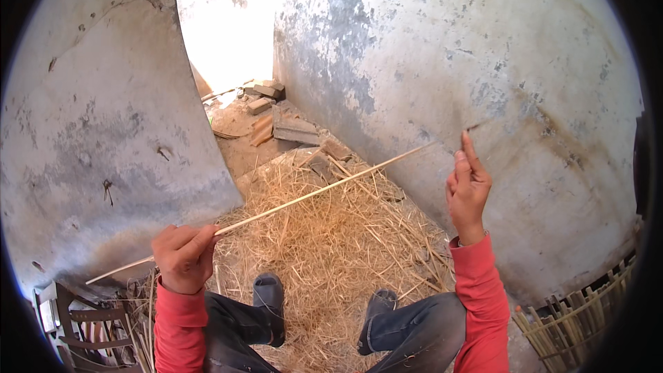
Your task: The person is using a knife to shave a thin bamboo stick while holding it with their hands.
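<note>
The left hand (182, 255) grips a long, thin, pale stick (311, 193) over dry straw (331, 235) (loose, tangled), while the right hand (467, 193), raised with fingers half open, holds nothing.

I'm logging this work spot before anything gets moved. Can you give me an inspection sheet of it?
Surface: dirt floor under loose straw.
Job's things: long thin cane strip, slanting up to the right.
Clutter: bricks and slabs by the bright opening; woven cane piece at lower right.
Hands: left hand closed on the strip; right hand raised near its far end, contact unclear.
Cables: nothing seen.
Surroundings: stained plaster walls on both sides.
</note>
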A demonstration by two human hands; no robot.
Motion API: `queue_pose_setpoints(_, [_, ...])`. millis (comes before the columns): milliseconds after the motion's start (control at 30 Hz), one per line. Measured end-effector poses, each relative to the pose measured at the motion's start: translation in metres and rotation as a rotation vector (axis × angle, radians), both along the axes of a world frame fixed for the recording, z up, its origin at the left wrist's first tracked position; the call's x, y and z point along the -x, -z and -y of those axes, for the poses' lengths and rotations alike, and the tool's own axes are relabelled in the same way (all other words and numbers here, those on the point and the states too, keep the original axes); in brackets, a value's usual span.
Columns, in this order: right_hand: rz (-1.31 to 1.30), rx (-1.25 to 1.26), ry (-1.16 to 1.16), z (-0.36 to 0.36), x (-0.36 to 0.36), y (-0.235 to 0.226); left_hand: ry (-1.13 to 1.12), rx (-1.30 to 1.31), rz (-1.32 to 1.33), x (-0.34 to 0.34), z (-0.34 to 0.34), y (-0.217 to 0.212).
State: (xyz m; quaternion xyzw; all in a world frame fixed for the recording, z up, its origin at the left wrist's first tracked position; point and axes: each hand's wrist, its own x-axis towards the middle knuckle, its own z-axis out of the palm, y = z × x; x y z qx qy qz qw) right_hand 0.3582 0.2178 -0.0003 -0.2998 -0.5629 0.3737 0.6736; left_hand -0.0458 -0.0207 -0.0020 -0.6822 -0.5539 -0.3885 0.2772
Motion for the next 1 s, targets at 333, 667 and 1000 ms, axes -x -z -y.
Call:
queue_pose_setpoints(333, [0.558, -0.31, -0.168, 0.032, 0.049, 0.001, 0.079, 0.068, 0.039, -0.025, -0.01, 0.008])
queue_pose_setpoints(667, [0.187, -0.072, 0.171, -0.006, 0.002, 0.011, 0.084, 0.041, -0.047, -0.016, -0.006, 0.006])
queue_pose_setpoints(1000, [0.04, -0.109, 0.282, -0.02, -0.006, 0.0, 0.058, 0.027, -0.029, -0.022, -0.013, 0.003])
